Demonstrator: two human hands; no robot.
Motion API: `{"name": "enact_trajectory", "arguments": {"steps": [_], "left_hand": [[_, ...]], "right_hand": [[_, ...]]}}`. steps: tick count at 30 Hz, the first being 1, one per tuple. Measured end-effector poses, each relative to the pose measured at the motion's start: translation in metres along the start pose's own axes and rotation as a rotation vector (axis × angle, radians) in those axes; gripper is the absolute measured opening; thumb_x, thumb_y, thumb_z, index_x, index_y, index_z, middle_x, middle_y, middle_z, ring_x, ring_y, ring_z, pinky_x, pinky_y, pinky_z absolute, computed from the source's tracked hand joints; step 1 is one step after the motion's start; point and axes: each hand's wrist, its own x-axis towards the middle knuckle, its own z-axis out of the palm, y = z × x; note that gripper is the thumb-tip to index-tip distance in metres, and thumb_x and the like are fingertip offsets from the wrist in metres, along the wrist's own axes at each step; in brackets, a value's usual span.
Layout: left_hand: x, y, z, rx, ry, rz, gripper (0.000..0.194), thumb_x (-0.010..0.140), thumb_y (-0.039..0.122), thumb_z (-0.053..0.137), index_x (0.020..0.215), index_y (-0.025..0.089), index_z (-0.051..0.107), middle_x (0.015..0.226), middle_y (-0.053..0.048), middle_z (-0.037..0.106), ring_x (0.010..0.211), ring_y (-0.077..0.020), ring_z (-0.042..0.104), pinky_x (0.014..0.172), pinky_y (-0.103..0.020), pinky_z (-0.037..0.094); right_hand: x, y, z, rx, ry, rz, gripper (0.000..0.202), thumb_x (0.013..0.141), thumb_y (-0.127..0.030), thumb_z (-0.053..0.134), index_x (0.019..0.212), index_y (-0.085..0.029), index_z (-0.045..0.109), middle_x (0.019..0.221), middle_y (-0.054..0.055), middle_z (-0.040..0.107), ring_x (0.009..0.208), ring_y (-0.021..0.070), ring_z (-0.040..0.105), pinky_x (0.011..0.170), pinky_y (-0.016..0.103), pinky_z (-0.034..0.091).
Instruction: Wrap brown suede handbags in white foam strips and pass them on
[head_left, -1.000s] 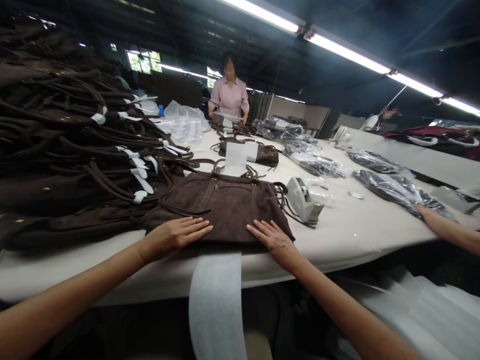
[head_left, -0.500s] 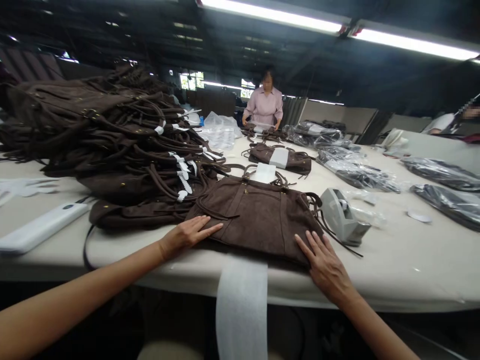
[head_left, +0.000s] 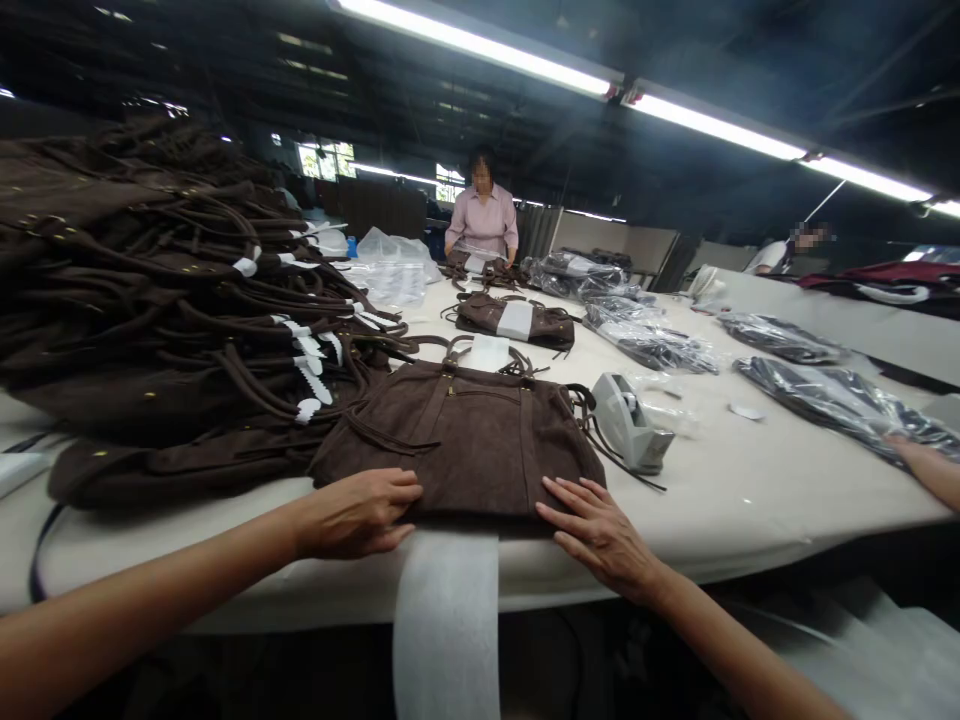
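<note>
A dark brown suede handbag (head_left: 480, 440) lies flat at the table's front edge, its handles pointing away from me. A white wrap (head_left: 489, 352) shows between the handles. From under the bag a white strip (head_left: 446, 620) hangs over the table edge. At the bag's lower left, my left hand (head_left: 360, 512) has its fingers curled on the bottom edge, the thumb below. My right hand (head_left: 596, 525) rests on the lower right corner with fingers spread. Just right of the bag stands a grey tape dispenser (head_left: 630, 425).
A tall pile of brown bags (head_left: 165, 300) with white tags fills the left. Another wrapped bag (head_left: 517, 320) lies beyond mine. Plastic-bagged items (head_left: 652, 335) lie to the right. A co-worker (head_left: 482, 220) stands at the far end; another person's hand (head_left: 911, 450) reaches in at right.
My view has swung right. My left fingers, earlier stretched on the bag, are now curled at its bottom edge. My right hand stays spread on the bag. Another person's hand has appeared at right.
</note>
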Motion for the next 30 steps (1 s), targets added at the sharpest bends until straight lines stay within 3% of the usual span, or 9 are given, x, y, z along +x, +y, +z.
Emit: {"name": "enact_trajectory", "arguments": {"steps": [2,5,9,11,13,16,21,25,30], "left_hand": [[0.021,-0.002,0.007,-0.041,-0.002,0.01,0.033,0.093,0.03,0.049,0.065,0.02,0.063,0.074,-0.005,0.063,0.071,-0.0162,0.058,0.071,-0.027,0.048],[0.044,-0.009,0.018,-0.107,0.018,-0.001,0.04,0.092,0.041,0.051,0.058,0.02,0.057,0.066,-0.003,0.057,0.064,-0.0149,0.054,0.063,-0.026,0.046],[0.052,-0.018,0.025,-0.292,0.141,-0.165,0.037,0.094,0.045,0.047,0.11,0.015,0.062,0.116,-0.012,0.062,0.108,-0.0207,0.058,0.092,-0.031,0.048],[0.052,-0.021,0.025,-0.359,0.092,-0.162,0.04,0.098,0.036,0.039,0.135,0.023,0.049,0.142,-0.009,0.05,0.136,-0.0233,0.038,0.111,-0.041,0.035],[0.054,-0.023,0.025,-0.385,-0.029,-0.107,0.042,0.099,0.03,0.036,0.14,0.034,0.043,0.148,-0.001,0.045,0.145,-0.0243,0.021,0.118,-0.051,0.021],[0.058,-0.025,0.026,-0.416,-0.099,-0.087,0.044,0.095,0.023,0.043,0.135,0.039,0.049,0.144,0.004,0.049,0.145,-0.025,0.023,0.118,-0.057,0.014],[0.062,-0.026,0.024,-0.46,-0.074,-0.092,0.046,0.089,0.02,0.051,0.132,0.037,0.054,0.141,0.001,0.053,0.142,-0.0264,0.029,0.118,-0.058,0.013],[0.056,-0.026,0.012,-0.565,-0.108,-0.097,0.043,0.093,0.04,0.05,0.136,0.04,0.049,0.146,0.001,0.047,0.144,-0.029,0.024,0.116,-0.062,0.009],[0.053,-0.037,0.023,-0.636,-0.062,-0.068,0.039,0.094,0.046,0.045,0.133,0.044,0.05,0.148,0.001,0.044,0.144,-0.0302,0.022,0.116,-0.064,0.008]], "right_hand": [[0.001,0.001,0.003,0.055,0.045,0.059,0.04,0.095,-0.03,0.05,0.134,-0.041,0.053,0.145,0.0,0.048,0.127,0.0213,0.049,0.104,0.041,0.041],[0.0,0.002,0.009,0.135,0.121,0.138,0.033,0.095,-0.033,0.052,0.125,-0.041,0.061,0.134,0.002,0.056,0.118,0.022,0.052,0.098,0.04,0.045],[0.002,-0.003,0.01,0.21,0.152,0.203,0.03,0.094,-0.033,0.053,0.12,-0.041,0.065,0.126,0.004,0.059,0.115,0.0227,0.053,0.096,0.041,0.045],[0.006,-0.006,0.002,0.249,0.124,0.229,0.028,0.094,-0.034,0.054,0.118,-0.041,0.066,0.124,0.004,0.06,0.114,0.023,0.053,0.096,0.041,0.044],[0.013,-0.009,-0.014,0.303,0.068,0.267,0.025,0.093,-0.036,0.055,0.113,-0.04,0.07,0.12,0.004,0.062,0.111,0.0229,0.055,0.095,0.04,0.044],[0.038,-0.007,-0.043,0.43,-0.076,0.308,0.023,0.092,-0.039,0.055,0.092,-0.033,0.077,0.105,0.003,0.068,0.095,0.0198,0.062,0.086,0.033,0.048],[0.136,0.026,-0.055,0.595,-0.053,0.328,0.025,0.086,-0.032,0.06,0.103,-0.023,0.076,0.098,0.004,0.074,0.089,0.0204,0.067,0.083,0.031,0.05],[0.25,0.077,-0.014,0.791,0.113,0.655,0.026,0.074,-0.023,0.07,0.099,-0.019,0.076,0.104,0.003,0.074,0.101,0.0201,0.065,0.095,0.029,0.046],[0.343,0.126,0.049,0.821,0.205,0.965,0.028,0.082,-0.027,0.065,0.103,-0.01,0.069,0.095,0.008,0.072,0.082,0.0172,0.067,0.076,0.029,0.053]]}}
